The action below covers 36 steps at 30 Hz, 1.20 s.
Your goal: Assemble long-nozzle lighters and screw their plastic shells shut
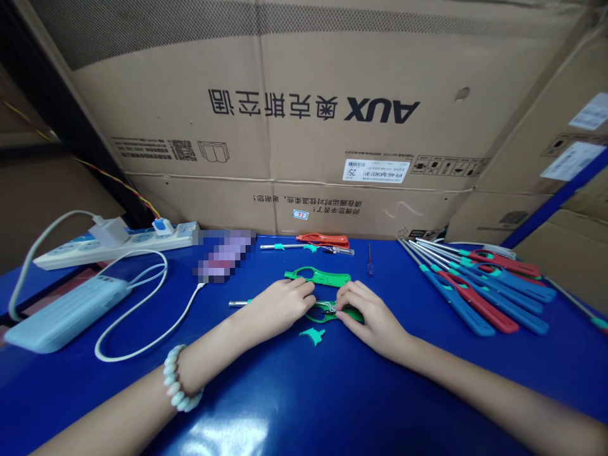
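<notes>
An opened green long-neck lighter (313, 313) lies between my hands, its handle half showing thin white wires inside. My left hand (280, 308) is closed over the end where its metal tube (237, 304) enters the handle; the fingertips are partly hidden. At the other end, my right hand (373, 315) pinches at the wires and inner parts with thumb and fingers. Just beyond, the other green handle half (325, 277) lies on the blue table (285, 392). A loose teal trigger (312, 335) sits on the near side of the lighter.
Farther back are an orange handle half (327, 240), another metal tube (273, 246) and a small screwdriver (370, 261). Several assembled lighters (475, 285) fan out at right. At left are a power strip (142, 244), power bank (71, 313) and cable. A cardboard box (304, 139) walls the back.
</notes>
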Each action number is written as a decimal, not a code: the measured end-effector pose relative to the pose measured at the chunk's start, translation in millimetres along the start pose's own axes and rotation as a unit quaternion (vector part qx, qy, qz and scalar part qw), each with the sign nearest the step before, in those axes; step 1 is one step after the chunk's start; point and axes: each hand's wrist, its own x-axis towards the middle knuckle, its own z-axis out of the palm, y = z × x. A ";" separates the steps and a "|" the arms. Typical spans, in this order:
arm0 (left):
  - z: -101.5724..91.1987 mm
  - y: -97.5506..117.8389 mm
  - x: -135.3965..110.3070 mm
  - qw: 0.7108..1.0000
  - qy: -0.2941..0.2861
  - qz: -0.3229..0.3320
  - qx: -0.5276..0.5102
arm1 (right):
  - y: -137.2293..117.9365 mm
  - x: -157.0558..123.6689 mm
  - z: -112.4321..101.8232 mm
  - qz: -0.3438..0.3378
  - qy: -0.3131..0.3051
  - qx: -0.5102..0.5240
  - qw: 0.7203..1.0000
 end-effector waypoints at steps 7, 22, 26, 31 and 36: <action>-13.6 -3.4 -2.3 0.999 -0.015 -0.019 -0.026 | 3.7 1.4 -0.1 -0.001 0.003 0.049 0.999; -16.0 0.2 -4.7 0.969 -0.057 0.042 -0.238 | 4.1 2.0 0.4 0.021 -0.004 0.071 0.997; -16.5 -1.3 -2.0 0.976 -0.025 -0.021 -0.213 | 4.4 1.5 0.2 0.027 -0.010 0.082 0.996; -13.9 -0.7 -0.1 0.989 0.006 -0.030 -0.147 | 5.0 0.4 1.5 0.031 -0.015 0.081 0.996; -4.9 1.9 3.0 0.997 0.019 -0.004 -0.075 | 4.5 1.3 1.2 0.029 -0.015 0.079 0.996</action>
